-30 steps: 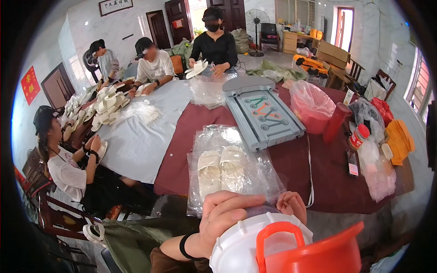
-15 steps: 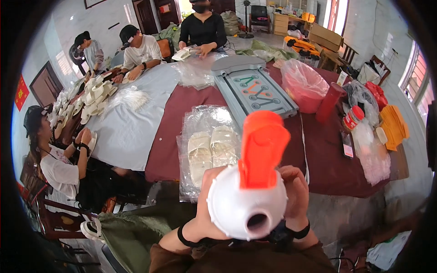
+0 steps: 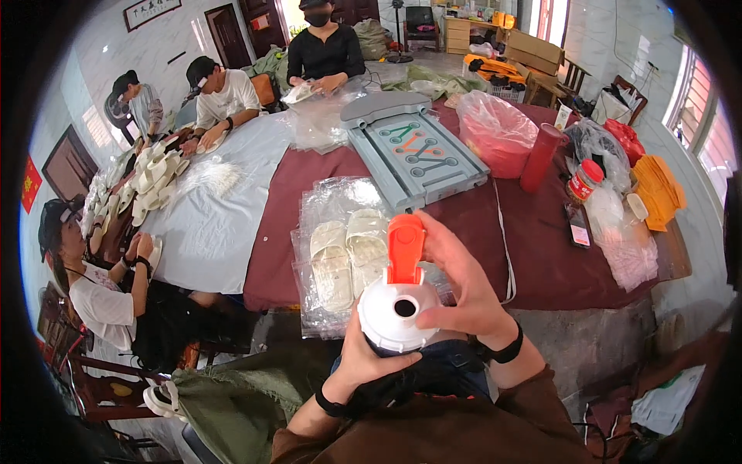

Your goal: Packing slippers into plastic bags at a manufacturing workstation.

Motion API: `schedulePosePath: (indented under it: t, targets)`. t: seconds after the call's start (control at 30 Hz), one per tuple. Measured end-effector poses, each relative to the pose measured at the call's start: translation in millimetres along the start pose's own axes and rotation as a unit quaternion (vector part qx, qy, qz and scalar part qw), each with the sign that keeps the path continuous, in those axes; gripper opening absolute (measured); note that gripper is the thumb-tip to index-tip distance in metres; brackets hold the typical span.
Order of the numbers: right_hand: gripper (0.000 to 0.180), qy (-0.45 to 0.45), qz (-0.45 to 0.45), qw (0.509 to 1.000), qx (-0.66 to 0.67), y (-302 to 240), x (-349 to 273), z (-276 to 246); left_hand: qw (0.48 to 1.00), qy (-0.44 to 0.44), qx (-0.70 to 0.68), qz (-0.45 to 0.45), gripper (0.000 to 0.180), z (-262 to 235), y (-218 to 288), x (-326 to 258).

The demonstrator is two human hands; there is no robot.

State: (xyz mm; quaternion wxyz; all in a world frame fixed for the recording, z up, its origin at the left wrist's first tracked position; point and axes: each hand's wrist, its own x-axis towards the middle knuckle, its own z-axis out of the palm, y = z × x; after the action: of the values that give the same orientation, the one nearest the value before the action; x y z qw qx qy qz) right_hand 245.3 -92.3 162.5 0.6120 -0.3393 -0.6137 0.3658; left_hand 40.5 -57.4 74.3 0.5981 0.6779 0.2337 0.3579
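Observation:
A bottle with a white domed lid and a round dark spout hole is held upright in front of my body. Its orange flip cap stands raised at the far side of the lid. My left hand wraps round the bottle below the lid. From the right, my right hand presses its thumb against the lid, with its fingertips at the raised cap. Just beyond the bottle, a pair of cream slippers lies in a clear plastic bag on the table.
Past the slippers lies a grey board with coloured lines. A red bucket, red cylinder, jar and phone stand or lie to the right. Several people work at the left and far sides, near heaped slippers.
The bottle has come down, away from my head, and looks smaller. My right hand has moved from its side up to the lid and cap. The left hand still holds it.

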Motion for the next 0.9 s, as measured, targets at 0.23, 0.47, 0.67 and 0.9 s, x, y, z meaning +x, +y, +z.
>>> schedulePosePath:
  t: [0.23,0.47,0.67,0.9]
  targets:
    - [0.080,-0.070,-0.087,0.974,-0.196,-12.1,-12.6,8.9,0.992,-0.002,-0.121,-0.041,0.107,3.2,10.1,3.6]
    - [0.078,0.000,-0.134,0.938,-0.319,0.4,-22.6,28.5,0.991,-0.001,-0.128,-0.033,0.101,3.4,7.8,-1.2]
    - [0.070,-0.008,-0.149,0.950,-0.274,6.9,-27.3,28.7,0.997,-0.019,-0.071,-0.018,0.097,4.6,3.6,-4.7]
    - [0.122,0.096,-0.033,0.937,-0.335,9.1,-50.0,25.5,0.999,0.029,0.008,0.018,0.101,11.5,-8.4,2.4]
